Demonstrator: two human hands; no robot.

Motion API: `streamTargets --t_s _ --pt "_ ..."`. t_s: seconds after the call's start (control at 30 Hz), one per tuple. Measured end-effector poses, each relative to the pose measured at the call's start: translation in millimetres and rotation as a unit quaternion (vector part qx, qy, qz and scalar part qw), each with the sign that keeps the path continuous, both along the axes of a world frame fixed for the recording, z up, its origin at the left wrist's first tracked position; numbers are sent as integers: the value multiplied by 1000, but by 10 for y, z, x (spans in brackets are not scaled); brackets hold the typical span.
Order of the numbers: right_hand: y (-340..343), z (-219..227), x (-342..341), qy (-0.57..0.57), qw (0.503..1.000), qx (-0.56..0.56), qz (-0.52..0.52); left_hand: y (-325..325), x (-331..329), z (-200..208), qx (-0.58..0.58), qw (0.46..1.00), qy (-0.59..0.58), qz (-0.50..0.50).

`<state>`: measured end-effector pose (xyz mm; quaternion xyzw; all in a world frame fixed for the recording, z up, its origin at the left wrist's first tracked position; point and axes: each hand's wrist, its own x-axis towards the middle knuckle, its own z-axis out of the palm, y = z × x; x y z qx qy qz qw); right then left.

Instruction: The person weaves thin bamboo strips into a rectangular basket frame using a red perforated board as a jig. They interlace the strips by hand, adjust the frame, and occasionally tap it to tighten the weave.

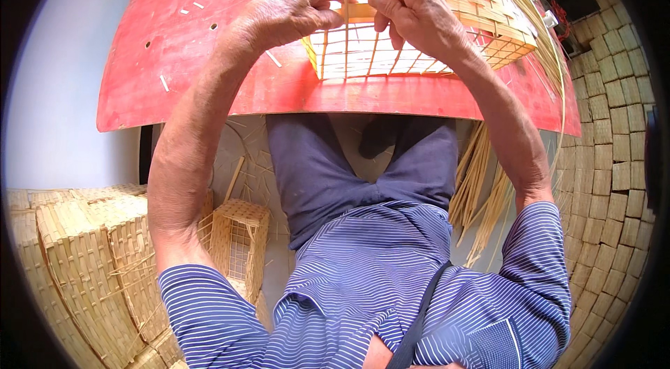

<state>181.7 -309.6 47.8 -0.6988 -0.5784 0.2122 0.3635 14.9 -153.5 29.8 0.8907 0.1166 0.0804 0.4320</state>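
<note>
An open-weave bamboo basket (412, 65) sits at the far side, with upright stakes rising from its near wall. My left hand (293, 13) is closed at its near rim, thumb and forefinger pinching a flat bamboo strip (359, 13) beside an upright stake (345, 41). Across from it, my right hand (419, 13) has its fingers curled at the strip's other end. The strip runs level between both hands, passing the stake. Bright glare washes out part of the basket behind my hands.
The basket rests on a red board table (188, 76) with small holes and bamboo scraps. Long bamboo strips (471, 194) hang at its right. Finished woven baskets (84, 264) are stacked at lower left, near a small basket (241, 243). More woven pieces (607, 131) line the right side.
</note>
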Motion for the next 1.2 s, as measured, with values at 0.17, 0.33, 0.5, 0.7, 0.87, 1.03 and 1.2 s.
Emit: streamTargets --t_s 0.17,0.33,0.5,0.7,0.87,1.03,1.2 --pt "13 -345 -124 -295 946 131 25 -13 -11 0 59 998 17 13" --pt "44 -345 -111 -277 957 91 0 -33 6 81 137 990 9 12" --pt "49 -235 -196 -242 963 116 10 -190 -28 310 87 994 -35 49" --pt "29 -182 -171 -240 968 77 4 -169 81 268 -69 994 -58 57" --pt "76 -213 -125 -175 980 98 2 -172 189 247 -63 994 -58 62" --pt "46 -175 -139 -177 977 115 3 -184 113 317 -44 997 -42 47" --pt "49 -275 -109 -183 970 158 1 14 98 228 242 969 -35 42"
